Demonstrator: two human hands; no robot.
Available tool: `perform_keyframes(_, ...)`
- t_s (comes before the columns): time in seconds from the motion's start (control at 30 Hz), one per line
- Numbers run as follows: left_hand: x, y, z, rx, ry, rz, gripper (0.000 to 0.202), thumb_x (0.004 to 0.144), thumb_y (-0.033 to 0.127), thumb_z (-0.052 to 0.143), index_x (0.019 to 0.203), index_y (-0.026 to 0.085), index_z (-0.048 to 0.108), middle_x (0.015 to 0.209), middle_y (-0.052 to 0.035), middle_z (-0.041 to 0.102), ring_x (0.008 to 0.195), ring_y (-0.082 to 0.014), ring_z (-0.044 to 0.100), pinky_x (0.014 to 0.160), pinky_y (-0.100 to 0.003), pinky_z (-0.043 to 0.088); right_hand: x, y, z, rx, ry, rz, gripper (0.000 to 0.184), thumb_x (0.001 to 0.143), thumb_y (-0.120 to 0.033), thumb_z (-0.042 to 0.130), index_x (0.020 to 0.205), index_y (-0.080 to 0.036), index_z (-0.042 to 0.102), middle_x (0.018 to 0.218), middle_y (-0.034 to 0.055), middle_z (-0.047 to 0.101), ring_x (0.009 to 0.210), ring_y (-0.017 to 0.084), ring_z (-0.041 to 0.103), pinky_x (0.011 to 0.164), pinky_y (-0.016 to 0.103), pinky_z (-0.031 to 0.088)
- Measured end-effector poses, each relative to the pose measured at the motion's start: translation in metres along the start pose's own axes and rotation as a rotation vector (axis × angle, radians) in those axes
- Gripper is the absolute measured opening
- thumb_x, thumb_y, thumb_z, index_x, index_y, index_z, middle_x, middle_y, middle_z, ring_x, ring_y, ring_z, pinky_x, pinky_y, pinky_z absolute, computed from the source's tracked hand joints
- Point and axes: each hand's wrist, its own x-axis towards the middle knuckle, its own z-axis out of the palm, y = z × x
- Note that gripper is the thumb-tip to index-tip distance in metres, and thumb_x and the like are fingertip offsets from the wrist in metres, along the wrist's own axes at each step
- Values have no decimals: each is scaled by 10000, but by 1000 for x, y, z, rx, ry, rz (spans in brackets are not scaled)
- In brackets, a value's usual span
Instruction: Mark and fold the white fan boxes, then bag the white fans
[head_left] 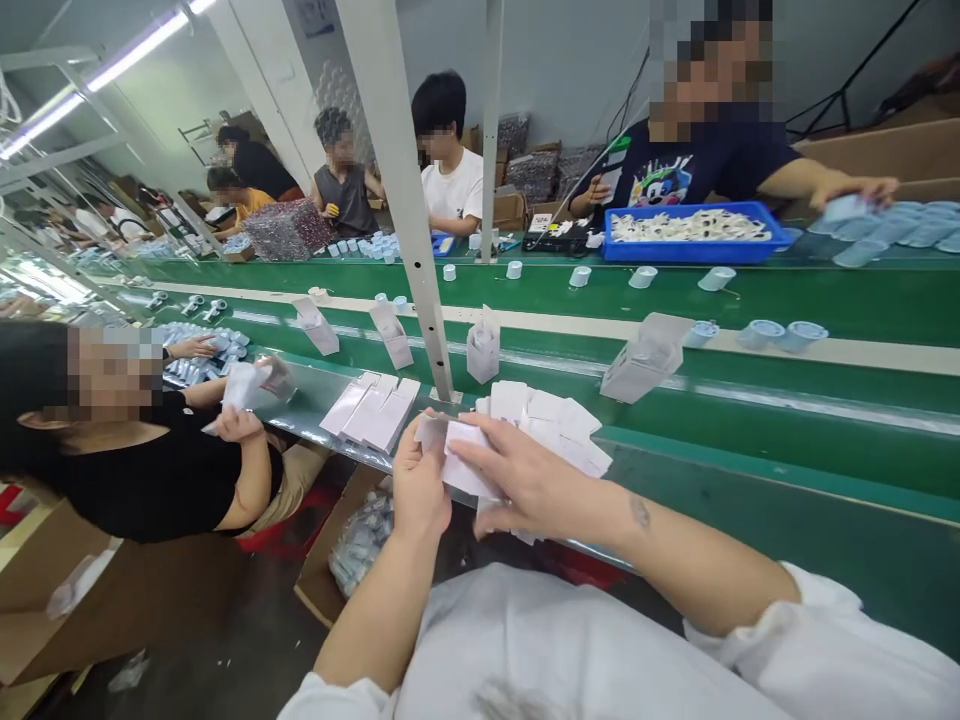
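Head view: one white carton (466, 460) in grasp

I log the left hand (422, 480) as partly closed, pinching the carton's end. Right hand (517, 475): half open, fingers laid across the carton's face. In my feed the carton overlaps the front edge of the counter (720, 510); its height above I cannot tell. Room: green surface runs rightward beyond the right forearm (660, 540). Ahead, a pile of white cartons (562, 425) lies just past the hands, and a metal post (431, 330) stands behind, narrowing forward reach. Leftward, a smaller stack (371, 410). Hidden from me: carton underside, right palm, near part of the pile. Below, a cardboard box (319, 575) is partly covered by the left forearm (386, 600).
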Motion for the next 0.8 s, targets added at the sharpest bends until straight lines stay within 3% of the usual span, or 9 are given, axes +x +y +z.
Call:
perform_keyframes(0.13, 4, 12, -11, 27, -247, 2, 429, 804, 485, 663, 1117, 193, 646, 1245, -100, 640, 1186, -270, 580, 979, -413, 478, 10, 4, 10, 48, 132, -19, 477, 747, -289, 742, 1143, -220, 485, 1253, 163, 452, 1179, 286, 508, 899, 435, 515)
perform_keyframes(0.2, 13, 14, -19, 62, -344, -31, 449, 787, 513, 677, 1107, 200, 642, 1294, -108, 611, 1182, -279, 582, 964, -426, 491, 16, 12, 7, 145, 84, -48, 431, 715, -284, 767, 1057, -215, 513, 1252, 149, 464, 1164, 264, 521, 885, 398, 520)
perform_keyframes(0.3, 25, 9, -22, 158, -422, -91, 629, 679, 372, 810, 1248, 260, 565, 1324, -86, 594, 1150, -259, 603, 946, -410, 505, 25, 19, -2, 210, -42, -42, 421, 686, -277, 788, 1025, -217, 545, 1290, 126, 487, 1170, 253, 528, 921, 396, 505)
perform_keyframes(0.37, 29, 1, -17, 175, -321, -63, 598, 690, 357, 799, 1234, 237, 581, 1220, -82, 653, 1077, -243, 637, 923, -395, 514, 28, 17, -5, 164, -130, 3, 488, 691, -285, 791, 1112, -227, 551, 1343, 129, 479, 1228, 278, 500, 973, 434, 477)
perform_keyframes(0.43, 30, -8, -11, 160, -98, 35, 397, 759, 392, 727, 1095, 195, 650, 1065, -67, 703, 986, -223, 664, 896, -381, 523, 27, 11, 1, 62, -127, 58, 628, 723, -318, 781, 1271, -235, 486, 1438, 163, 403, 1331, 323, 408, 1040, 497, 420)
perform_keyframes(0.53, 25, -13, -9, 255, 74, 217, 282, 847, 400, 624, 1039, 201, 681, 1053, -60, 707, 1032, -222, 653, 960, -401, 494, 19, 5, 24, -49, 102, 150, 838, 733, -379, 778, 1408, -204, 314, 1489, 229, 295, 1398, 362, 299, 1075, 558, 371)
perform_keyframes(0.63, 21, -6, -20, 485, -218, 348, 262, 832, 368, 655, 1041, 220, 714, 1305, -88, 615, 1290, -267, 504, 1121, -443, 352, 12, 12, 41, -38, 309, 136, 747, 735, -331, 764, 1335, -223, 333, 1341, 198, 443, 1296, 326, 434, 1006, 532, 446)
perform_keyframes(0.7, 24, 3, -26, 529, -459, 296, 248, 809, 381, 680, 975, 204, 730, 1412, -105, 528, 1385, -305, 388, 1155, -464, 297, 11, 19, 41, -1, 326, 88, 639, 737, -292, 746, 1260, -249, 383, 1263, 156, 505, 1241, 299, 486, 979, 503, 467)
perform_keyframes(0.8, 34, 11, -25, 370, -512, 94, 385, 811, 427, 663, 1147, 241, 643, 1465, -99, 466, 1360, -308, 421, 1086, -480, 391, 12, 21, 31, 88, 247, 45, 664, 711, -296, 766, 1254, -260, 386, 1282, 140, 515, 1255, 291, 484, 999, 474, 452)
